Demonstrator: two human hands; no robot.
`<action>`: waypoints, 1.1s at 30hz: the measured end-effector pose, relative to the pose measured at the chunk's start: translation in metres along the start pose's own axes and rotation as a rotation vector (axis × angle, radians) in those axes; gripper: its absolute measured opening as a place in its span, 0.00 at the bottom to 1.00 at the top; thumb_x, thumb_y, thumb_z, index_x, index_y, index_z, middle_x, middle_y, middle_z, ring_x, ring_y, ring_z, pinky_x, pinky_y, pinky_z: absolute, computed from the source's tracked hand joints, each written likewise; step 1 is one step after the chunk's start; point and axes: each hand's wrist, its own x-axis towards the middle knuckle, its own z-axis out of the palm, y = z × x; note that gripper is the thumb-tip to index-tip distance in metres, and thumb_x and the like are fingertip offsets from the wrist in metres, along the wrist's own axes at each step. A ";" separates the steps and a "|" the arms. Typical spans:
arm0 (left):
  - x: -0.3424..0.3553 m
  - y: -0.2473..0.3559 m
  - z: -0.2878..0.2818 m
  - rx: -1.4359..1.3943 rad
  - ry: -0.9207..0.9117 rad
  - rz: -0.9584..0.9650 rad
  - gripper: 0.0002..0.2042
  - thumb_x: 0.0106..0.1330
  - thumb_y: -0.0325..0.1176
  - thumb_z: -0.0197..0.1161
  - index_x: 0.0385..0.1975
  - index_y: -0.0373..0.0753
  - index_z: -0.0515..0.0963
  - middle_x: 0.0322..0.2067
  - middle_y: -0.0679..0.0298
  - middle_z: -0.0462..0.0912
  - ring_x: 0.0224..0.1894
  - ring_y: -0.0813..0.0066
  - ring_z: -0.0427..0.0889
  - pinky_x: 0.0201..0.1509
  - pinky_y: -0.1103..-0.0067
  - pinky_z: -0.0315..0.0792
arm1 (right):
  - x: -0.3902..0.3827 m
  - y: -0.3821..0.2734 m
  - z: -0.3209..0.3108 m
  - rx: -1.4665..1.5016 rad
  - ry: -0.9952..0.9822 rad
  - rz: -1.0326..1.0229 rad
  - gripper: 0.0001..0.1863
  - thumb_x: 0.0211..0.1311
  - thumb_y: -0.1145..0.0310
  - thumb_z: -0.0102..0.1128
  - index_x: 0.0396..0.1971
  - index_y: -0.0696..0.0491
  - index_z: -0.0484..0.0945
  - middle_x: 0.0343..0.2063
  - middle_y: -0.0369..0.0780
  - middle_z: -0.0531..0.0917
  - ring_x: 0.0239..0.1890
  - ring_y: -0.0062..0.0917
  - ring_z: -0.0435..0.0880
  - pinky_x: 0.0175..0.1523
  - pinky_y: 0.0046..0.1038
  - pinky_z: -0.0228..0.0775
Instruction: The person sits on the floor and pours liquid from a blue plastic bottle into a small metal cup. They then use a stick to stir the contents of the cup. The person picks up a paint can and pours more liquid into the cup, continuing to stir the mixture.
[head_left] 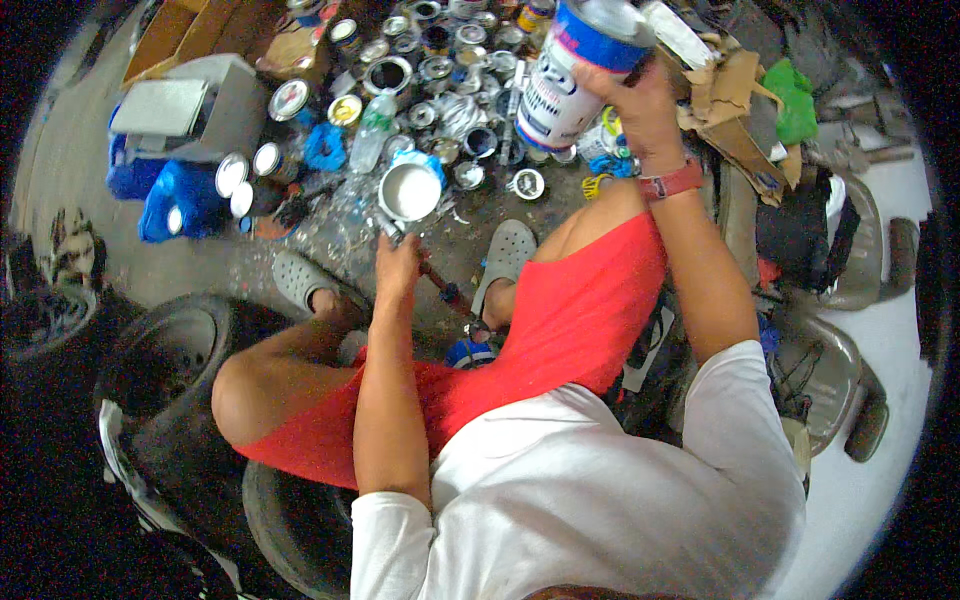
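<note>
My right hand (640, 110) is wrapped round a large white and blue metal can (560, 95), lifted above the clutter at the upper right. The can is tilted slightly. In front of my knees my left hand (397, 262) is closed on what looks like a spray gun (390, 232), its handle mostly hidden by my fingers. Just beyond that hand is a round cup (410, 192) with a blue rim and whitish contents, apparently on top of the gun. A dark hose (443, 288) runs down from beside the hand. The can and the cup are apart.
Several open paint tins (388, 75) and lids crowd the floor ahead. A clear plastic bottle (373, 135) lies near the cup. Blue bags (185, 203) are at left, tyres (170, 350) beside my left leg, torn cardboard (728, 90) and a green bag (792, 100) at right.
</note>
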 end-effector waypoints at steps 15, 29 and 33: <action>0.027 -0.048 -0.074 -0.114 -0.086 -0.023 0.15 0.69 0.35 0.55 0.52 0.37 0.65 0.41 0.55 0.79 0.40 0.63 0.82 0.40 0.67 0.76 | -0.152 0.157 -0.107 -0.316 0.399 0.378 0.48 0.38 0.62 0.84 0.60 0.56 0.66 0.53 0.44 0.78 0.56 0.33 0.78 0.63 0.34 0.68; 0.007 -0.017 -0.067 0.062 -0.034 -0.164 0.12 0.68 0.33 0.55 0.48 0.35 0.69 0.41 0.53 0.81 0.41 0.61 0.82 0.41 0.67 0.78 | -0.204 0.252 -0.054 -0.226 0.395 0.470 0.42 0.43 0.68 0.79 0.60 0.54 0.65 0.51 0.41 0.80 0.55 0.29 0.78 0.60 0.34 0.69; 0.016 -0.041 -0.099 0.240 -0.169 0.125 0.12 0.67 0.32 0.54 0.47 0.35 0.70 0.39 0.54 0.81 0.39 0.63 0.82 0.42 0.69 0.79 | -0.199 0.252 -0.053 -0.265 0.420 0.564 0.46 0.41 0.66 0.81 0.61 0.54 0.64 0.54 0.43 0.77 0.57 0.31 0.77 0.63 0.35 0.67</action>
